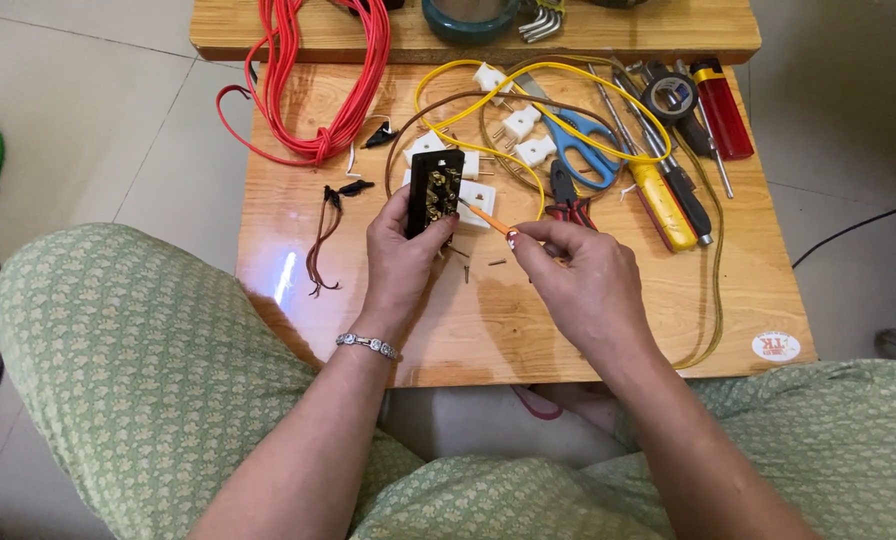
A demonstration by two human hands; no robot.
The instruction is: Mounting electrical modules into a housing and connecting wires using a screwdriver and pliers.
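My left hand grips a black socket block with brass contacts, held upright above the wooden table. My right hand pinches a thin orange-handled screwdriver whose tip touches the block's brass side. Loose screws lie on the table between my hands. A bracelet sits on my left wrist.
A red cable coil lies at the back left, a brown wire piece left of my hand. White plugs, yellow wire, blue scissors, pliers, several screwdrivers and a red lighter crowd the right.
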